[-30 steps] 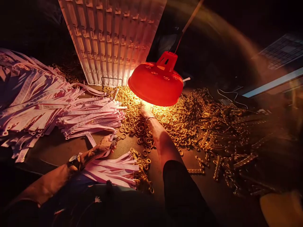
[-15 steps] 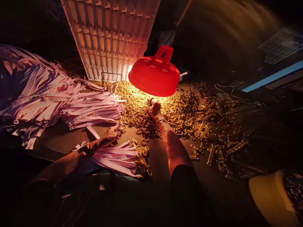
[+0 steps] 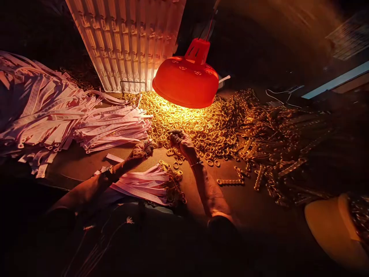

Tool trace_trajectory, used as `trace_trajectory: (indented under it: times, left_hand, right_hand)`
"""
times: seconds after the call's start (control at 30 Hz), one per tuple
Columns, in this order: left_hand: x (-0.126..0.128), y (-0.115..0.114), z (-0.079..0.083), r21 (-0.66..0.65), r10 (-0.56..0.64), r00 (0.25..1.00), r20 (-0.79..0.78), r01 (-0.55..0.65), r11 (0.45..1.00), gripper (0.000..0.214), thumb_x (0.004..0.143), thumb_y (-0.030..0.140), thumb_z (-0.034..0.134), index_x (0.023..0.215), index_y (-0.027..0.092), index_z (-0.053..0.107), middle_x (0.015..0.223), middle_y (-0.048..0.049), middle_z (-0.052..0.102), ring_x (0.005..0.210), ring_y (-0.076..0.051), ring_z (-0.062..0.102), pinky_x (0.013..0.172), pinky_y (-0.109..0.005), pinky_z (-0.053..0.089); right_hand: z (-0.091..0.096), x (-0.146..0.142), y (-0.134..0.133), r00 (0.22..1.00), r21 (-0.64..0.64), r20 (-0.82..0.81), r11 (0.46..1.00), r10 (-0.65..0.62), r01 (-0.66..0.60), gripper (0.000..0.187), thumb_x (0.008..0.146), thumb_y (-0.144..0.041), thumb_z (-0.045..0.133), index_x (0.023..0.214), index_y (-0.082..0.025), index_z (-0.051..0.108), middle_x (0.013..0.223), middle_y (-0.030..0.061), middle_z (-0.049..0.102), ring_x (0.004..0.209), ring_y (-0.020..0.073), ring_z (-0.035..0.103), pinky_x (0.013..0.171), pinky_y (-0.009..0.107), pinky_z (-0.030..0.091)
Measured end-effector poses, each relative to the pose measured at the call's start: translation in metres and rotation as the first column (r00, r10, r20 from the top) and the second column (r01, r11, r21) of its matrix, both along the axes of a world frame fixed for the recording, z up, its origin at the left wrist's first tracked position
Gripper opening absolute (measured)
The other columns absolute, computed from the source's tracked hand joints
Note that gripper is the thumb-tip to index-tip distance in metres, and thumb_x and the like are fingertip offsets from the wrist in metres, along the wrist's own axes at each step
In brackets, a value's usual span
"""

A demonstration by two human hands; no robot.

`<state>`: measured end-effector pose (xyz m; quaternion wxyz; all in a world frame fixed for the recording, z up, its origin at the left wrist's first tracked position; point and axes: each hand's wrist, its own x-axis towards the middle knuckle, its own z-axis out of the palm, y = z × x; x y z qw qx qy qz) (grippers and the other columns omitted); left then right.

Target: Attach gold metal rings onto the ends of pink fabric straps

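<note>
The person's left hand sits at the edge of a bundle of pale pink perforated plastic strips, low and left of center, its fingers curled tight around something too small to make out. The right hand rests at the near edge of a heap of brass rings, its fingers bunched closed on a small item that cannot be identified. A larger pile of pink strips lies at the left. Brass chain strips are scattered to the right. A red lamp shade hangs above the rings, in front of a white ribbed panel at top center.
</note>
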<state>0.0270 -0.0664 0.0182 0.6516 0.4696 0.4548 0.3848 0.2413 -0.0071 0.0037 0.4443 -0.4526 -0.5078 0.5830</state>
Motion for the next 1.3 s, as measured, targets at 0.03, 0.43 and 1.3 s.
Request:
trace_trajectory:
  times: [0.03,0.43,1.3]
  left_hand:
    - [0.002,0.001,0.002,-0.007,-0.001,0.999,0.037,0.002,1.000,0.040,0.074,0.049,0.076,0.077,0.019,0.051,0.062,0.0017,0.049,0.053,-0.006,0.033,0.047,-0.021,0.020]
    - [0.020,-0.001,0.000,0.054,-0.104,0.985,0.140,0.097,0.994,0.050,0.064,0.050,0.083,0.094,0.015,0.065,0.070,-0.0025,0.063,0.059,-0.009,0.044,0.053,-0.022,0.034]
    - [0.013,0.008,-0.032,-0.019,-0.058,0.986,-0.157,0.056,0.998,0.031,0.073,0.043,0.079,0.074,0.019,0.058,0.051,0.0016,0.048,0.045,-0.008,0.035,0.042,-0.026,0.024]
  right_hand:
    - [-0.004,-0.004,-0.008,0.997,-0.052,-0.072,0.998,0.022,-0.025,0.041,0.081,-0.055,0.074,0.101,-0.020,0.063,0.076,-0.0006,0.062,0.058,0.0101,0.053,0.055,0.026,0.047]
    - [-0.030,-0.030,-0.048,0.932,-0.305,-0.318,0.912,0.174,-0.274,0.052,0.062,-0.050,0.086,0.099,-0.020,0.065,0.083,0.0002,0.068,0.056,0.0067,0.047,0.046,0.019,0.037]
    - [-0.027,-0.046,-0.067,0.821,0.291,0.538,0.956,-0.189,0.030,0.020,0.092,-0.032,0.050,0.076,-0.022,0.049,0.073,0.0018,0.057,0.067,0.0140,0.050,0.067,0.027,0.042]
